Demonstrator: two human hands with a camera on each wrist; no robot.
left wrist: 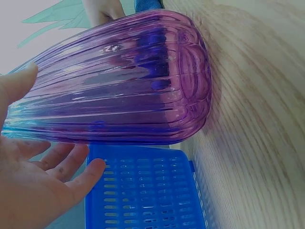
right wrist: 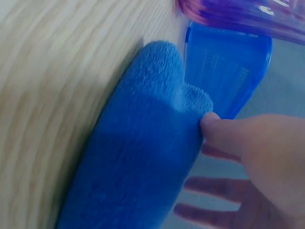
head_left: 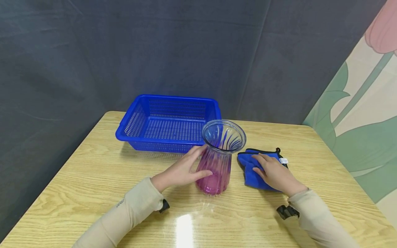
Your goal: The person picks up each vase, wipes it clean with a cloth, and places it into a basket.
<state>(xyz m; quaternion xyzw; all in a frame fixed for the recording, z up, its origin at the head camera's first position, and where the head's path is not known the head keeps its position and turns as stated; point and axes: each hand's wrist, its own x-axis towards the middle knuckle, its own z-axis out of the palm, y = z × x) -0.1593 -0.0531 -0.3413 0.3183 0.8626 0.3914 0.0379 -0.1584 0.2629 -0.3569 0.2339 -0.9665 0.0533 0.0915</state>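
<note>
A ribbed glass vase [head_left: 216,165], pink at its base and clear bluish at its flared rim, stands upright on the table. My left hand [head_left: 186,167] is at the vase's left side, thumb in front and fingers toward the back. In the left wrist view, those fingers [left wrist: 86,176] look loosely spread beside the glass; firm contact cannot be made out. To the right lies a folded blue cloth [head_left: 255,172] with black edging, a loop and a white tag. Over it is my right hand [head_left: 276,174], its thumb touching the cloth and its fingers extended.
Behind the vase, a blue perforated plastic basket [head_left: 169,146] sits at the back of the wooden table [head_left: 102,193]. A dark curtain [head_left: 173,51] hangs past the far edge, and a flower-patterned wall [head_left: 366,120] is at the right.
</note>
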